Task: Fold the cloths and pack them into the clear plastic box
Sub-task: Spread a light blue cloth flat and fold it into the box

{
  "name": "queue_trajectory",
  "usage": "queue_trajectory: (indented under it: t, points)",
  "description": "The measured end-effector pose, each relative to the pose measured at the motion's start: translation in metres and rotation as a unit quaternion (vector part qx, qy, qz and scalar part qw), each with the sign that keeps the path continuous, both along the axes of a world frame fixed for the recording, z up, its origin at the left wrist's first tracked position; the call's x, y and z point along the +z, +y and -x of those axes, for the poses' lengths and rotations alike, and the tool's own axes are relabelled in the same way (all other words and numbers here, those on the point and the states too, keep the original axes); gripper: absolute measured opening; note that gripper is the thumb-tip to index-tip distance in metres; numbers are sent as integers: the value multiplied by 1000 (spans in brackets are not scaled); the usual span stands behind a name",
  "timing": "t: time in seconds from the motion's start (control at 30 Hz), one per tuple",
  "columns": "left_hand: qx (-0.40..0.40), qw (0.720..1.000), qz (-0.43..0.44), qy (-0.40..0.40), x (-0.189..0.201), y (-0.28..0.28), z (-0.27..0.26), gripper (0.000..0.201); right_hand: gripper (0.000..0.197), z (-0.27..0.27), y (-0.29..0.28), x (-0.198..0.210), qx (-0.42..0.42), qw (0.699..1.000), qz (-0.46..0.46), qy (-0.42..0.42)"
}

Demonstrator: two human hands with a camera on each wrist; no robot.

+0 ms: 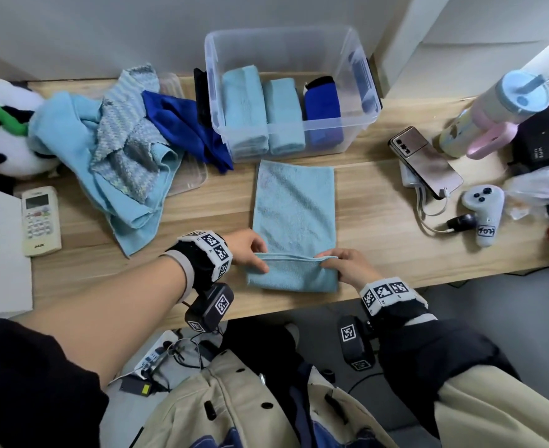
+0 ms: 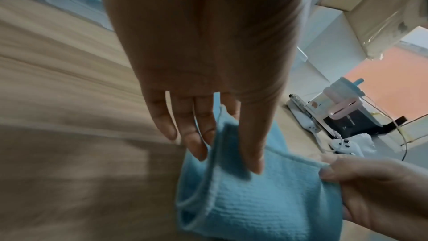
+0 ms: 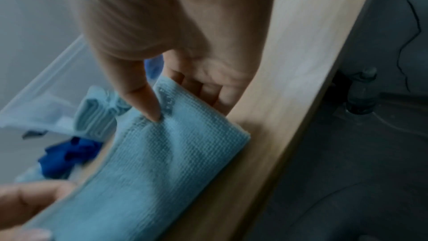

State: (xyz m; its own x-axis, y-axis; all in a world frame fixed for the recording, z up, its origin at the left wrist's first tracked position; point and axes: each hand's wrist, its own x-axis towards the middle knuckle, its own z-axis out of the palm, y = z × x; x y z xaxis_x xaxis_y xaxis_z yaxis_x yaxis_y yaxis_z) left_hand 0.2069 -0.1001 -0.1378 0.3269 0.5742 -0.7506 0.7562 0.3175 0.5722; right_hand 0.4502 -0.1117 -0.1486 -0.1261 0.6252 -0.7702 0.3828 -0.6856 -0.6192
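Note:
A light blue cloth lies as a long strip on the wooden table, its near end turned up over itself. My left hand pinches the left corner of that turned end between thumb and fingers. My right hand pinches the right corner. Behind the cloth stands the clear plastic box, holding two folded light blue cloths and a folded dark blue one. A heap of unfolded cloths in light blue, grey-striped and dark blue lies to the left.
A panda plush and a white remote sit at far left. To the right lie a phone, a tumbler, a white controller and a black box. The table's near edge runs just below my hands.

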Motion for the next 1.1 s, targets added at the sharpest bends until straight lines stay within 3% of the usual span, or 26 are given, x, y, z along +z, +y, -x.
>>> queue_trajectory:
  t: [0.07, 0.2, 0.27, 0.37, 0.5, 0.73, 0.87, 1.1]
  points:
    - [17, 1000, 1, 0, -5, -7, 5, 15, 14, 1, -8, 2, 37, 999, 0, -38]
    - [105, 994, 22, -21, -10, -15, 9, 19, 25, 2, -10, 3, 46, 997, -19, -61]
    - [157, 987, 10, -23, -12, -17, 9, 9, 23, 1, -7, 5, 48, 996, -27, -68]
    - [270, 962, -27, -37, -13, -16, 7, 17, 11, 0, -3, 6, 48, 994, -64, -77]
    - [370, 926, -32, -60, -13, -17, 3, 19, 13, 4, -1, 2, 32, 985, -143, -89]
    - [398, 917, -14, -12, -21, -17, -4, 25, 2, 11, 3, -7, 3, 970, -187, -156]
    - [399, 916, -28, 28, -21, -18, -6, 24, 16, 14, 7, -9, 11, 964, -163, -208]
    - [412, 908, -53, 63, -18, -18, -10, 21, 21, 17, 13, -9, 36, 954, -145, -259]
